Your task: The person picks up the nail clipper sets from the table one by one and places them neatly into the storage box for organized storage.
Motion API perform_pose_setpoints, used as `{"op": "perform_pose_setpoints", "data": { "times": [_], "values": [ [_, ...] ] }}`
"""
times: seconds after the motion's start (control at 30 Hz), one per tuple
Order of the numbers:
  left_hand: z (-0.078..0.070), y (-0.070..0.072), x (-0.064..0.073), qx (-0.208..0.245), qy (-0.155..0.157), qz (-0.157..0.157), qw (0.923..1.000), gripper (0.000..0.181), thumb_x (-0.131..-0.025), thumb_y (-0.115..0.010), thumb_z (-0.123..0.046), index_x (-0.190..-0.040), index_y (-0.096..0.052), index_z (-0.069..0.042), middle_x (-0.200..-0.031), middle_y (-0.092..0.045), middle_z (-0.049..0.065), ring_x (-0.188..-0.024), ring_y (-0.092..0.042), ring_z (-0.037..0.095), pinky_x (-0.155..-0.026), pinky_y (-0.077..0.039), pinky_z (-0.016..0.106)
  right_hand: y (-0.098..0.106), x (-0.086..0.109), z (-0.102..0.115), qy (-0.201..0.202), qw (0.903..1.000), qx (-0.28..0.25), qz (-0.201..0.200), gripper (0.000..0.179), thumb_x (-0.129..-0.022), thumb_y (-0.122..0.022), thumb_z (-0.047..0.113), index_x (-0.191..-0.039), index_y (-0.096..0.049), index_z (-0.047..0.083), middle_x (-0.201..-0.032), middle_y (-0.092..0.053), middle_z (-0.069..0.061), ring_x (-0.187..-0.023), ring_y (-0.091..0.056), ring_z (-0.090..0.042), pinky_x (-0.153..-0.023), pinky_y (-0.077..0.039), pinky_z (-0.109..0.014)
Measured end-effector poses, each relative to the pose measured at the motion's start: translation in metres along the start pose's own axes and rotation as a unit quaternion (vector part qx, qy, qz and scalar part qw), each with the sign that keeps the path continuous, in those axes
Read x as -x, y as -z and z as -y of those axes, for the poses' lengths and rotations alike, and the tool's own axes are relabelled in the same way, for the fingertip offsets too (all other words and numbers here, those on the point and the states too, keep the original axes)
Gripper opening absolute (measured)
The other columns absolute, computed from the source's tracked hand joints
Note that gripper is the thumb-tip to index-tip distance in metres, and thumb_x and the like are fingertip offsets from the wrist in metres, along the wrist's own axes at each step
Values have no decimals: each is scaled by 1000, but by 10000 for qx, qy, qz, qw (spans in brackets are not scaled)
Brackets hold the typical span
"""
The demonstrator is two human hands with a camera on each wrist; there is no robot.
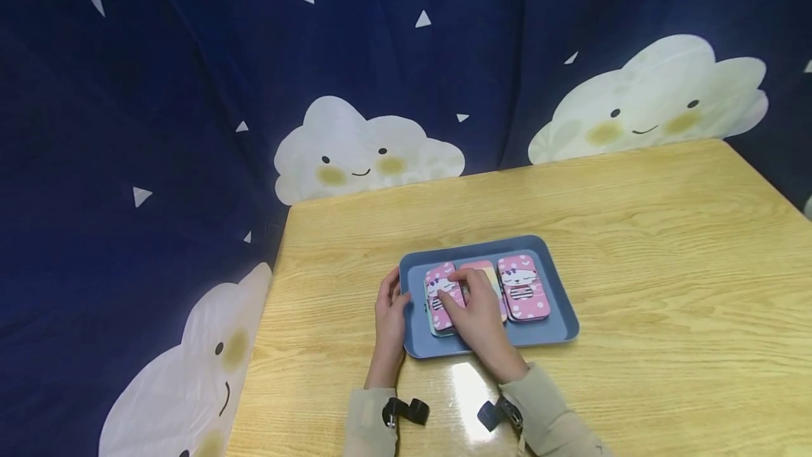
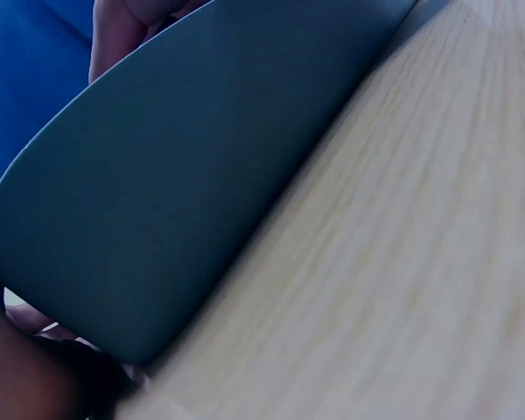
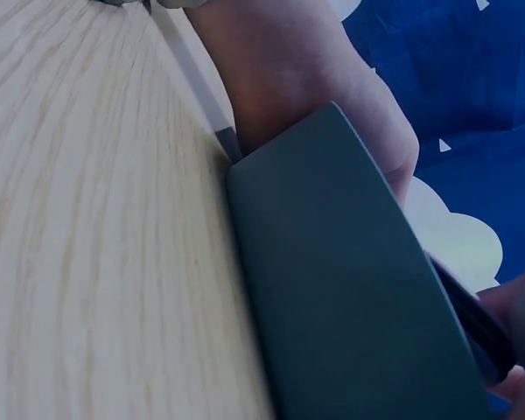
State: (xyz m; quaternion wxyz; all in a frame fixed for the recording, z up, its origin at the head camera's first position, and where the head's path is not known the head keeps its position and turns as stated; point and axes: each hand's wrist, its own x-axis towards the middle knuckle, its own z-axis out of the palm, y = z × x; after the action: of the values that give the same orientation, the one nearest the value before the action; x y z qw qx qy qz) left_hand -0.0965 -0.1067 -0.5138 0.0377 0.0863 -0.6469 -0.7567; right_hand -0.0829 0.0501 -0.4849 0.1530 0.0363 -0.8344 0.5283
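Observation:
A blue-grey tray (image 1: 558, 302) lies on the table with several small tins in it. My left hand (image 1: 390, 319) holds the tray at its left rim, thumb over the edge and fingers along the outer wall. My right hand (image 1: 478, 316) reaches over the front wall and pinches the left pink tin (image 1: 438, 277), printed with a sleeping cartoon animal. This tin overlaps a pale-green-edged tin (image 1: 442, 333) beneath it. In the right wrist view, the fingers are on a dark-edged tin (image 3: 472, 319) just behind the tray wall. A pastel tin (image 1: 491, 275) is partly hidden by my right hand.
Another pink tin (image 1: 523, 288) with the same print lies at the tray's right side. The wooden table (image 1: 666, 245) reaches back to a dark blue curtain (image 1: 393, 41) with smiling clouds. Both wrists wear black straps.

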Motion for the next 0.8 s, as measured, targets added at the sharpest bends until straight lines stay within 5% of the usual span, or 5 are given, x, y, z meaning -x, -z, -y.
{"op": "perform_pose_setpoints", "data": {
  "times": [0.27, 0.53, 0.8],
  "values": [
    [1, 0, -1, -2, 26, 3, 10000, 54, -92, -45, 4, -146, -43, -2, -148, -46, 18, -140, -39, 30, -113, -32, 44, -5, 1, 2, 234, 9986, 477, 77, 31, -79, -80, 13, -104, -62, 5, -103, -58, -13, -97, -60, -32, -88, -48, -48],
    [1, 0, -2, 17, -96, 45, 9999, 55, -92, -45, 4, -147, -42, -1, -149, -45, 20, -141, -38, 31, -112, -32, 45, -6, 4, 5, 217, 9930, 1162, -64, 31, -79, -80, 19, -103, -63, 10, -98, -58, -8, -75, -59, -28, -64, -50, -43],
    [1, 1, -2, 79, 12, 32, 10000, 55, -92, -46, 4, -147, -42, -1, -149, -45, 19, -141, -38, 30, -113, -32, 43, -7, 8, 5, 489, 9885, 1420, -194, 32, -79, -81, 21, -103, -63, 12, -106, -62, -5, -70, -61, -26, -55, -47, -40]
  ]
}}
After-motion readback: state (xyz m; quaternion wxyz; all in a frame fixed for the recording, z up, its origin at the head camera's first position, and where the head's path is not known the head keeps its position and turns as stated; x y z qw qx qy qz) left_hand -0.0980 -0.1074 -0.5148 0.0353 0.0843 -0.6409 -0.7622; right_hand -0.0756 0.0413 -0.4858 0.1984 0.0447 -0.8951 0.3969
